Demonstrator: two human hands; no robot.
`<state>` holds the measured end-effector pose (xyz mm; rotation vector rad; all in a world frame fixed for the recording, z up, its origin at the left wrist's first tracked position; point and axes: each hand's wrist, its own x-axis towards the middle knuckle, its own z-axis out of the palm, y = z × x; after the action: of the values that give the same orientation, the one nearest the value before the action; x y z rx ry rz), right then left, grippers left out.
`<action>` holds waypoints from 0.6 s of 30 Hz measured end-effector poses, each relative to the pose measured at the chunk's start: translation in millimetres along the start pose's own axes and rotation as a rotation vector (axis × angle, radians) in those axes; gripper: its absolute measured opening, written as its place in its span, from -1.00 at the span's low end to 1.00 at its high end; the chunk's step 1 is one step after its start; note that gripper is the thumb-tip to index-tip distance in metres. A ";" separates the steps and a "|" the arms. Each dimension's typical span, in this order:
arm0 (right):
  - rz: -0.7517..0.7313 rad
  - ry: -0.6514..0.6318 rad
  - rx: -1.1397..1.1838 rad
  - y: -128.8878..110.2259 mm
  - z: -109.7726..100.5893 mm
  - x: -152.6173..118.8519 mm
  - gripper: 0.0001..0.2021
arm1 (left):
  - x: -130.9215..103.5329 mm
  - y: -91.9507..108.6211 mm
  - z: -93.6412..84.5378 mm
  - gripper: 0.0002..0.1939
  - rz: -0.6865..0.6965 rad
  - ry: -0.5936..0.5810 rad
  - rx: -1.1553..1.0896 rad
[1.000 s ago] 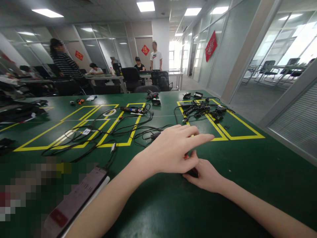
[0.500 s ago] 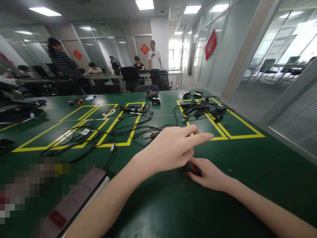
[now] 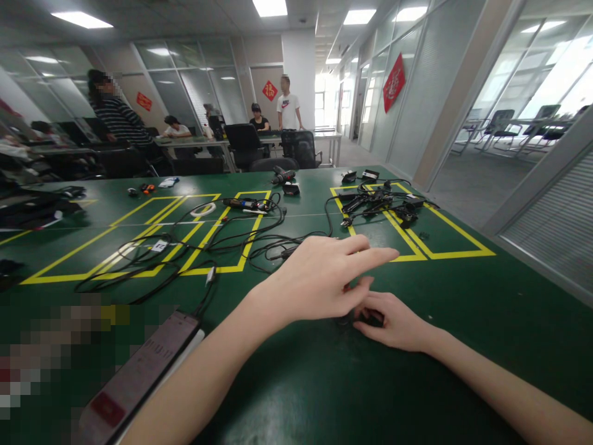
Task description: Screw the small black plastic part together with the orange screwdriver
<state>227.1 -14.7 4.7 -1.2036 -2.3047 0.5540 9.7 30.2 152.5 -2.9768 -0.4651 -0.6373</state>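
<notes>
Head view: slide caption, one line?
Left hand above, right hand beside a mostly hidden dark object on a green table with smartphone and black cables.

Dark object [image 3: 343, 321] partly hidden behind left hand [image 3: 327, 278], forearms [image 3: 500, 384] cropped

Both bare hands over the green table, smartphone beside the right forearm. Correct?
Not quite: the smartphone is beside the left forearm, not the right, as the head view shows. The rest holds: the left hand and right hand are both bare and over the green table.
</notes>
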 end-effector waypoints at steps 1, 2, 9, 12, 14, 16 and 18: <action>-0.005 0.003 -0.004 0.4 1.0 -0.3 -0.95 | 0.2 0.2 -0.1 -0.59 0.010 0.006 -0.008; -0.009 0.008 -0.010 0.8 2.0 -0.6 -0.94 | 0.4 0.4 -0.2 -0.59 0.021 0.013 -0.015; -0.018 -0.025 -0.047 2.3 1.7 0.4 -0.94 | -0.1 0.6 0.2 -0.48 0.037 0.001 -0.022; -0.040 -0.064 -0.013 4.3 1.6 0.7 -0.91 | -0.4 0.3 0.6 -0.51 0.014 -0.008 -0.008; -0.061 -0.054 -0.013 6.0 3.4 0.4 -0.90 | 0.0 0.5 0.7 -0.54 0.011 0.000 -0.008; -0.080 -0.024 -0.033 7.0 5.5 -0.2 -0.90 | 0.6 1.0 0.7 -0.55 0.029 0.015 -0.016; -0.092 -0.007 -0.055 6.4 6.5 -0.4 -0.90 | 0.9 1.6 0.7 -0.54 0.046 0.026 -0.023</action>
<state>227.6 -12.5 -4.2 -1.1160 -2.3815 0.4651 11.3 29.0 152.3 -2.9870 -0.3888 -0.6802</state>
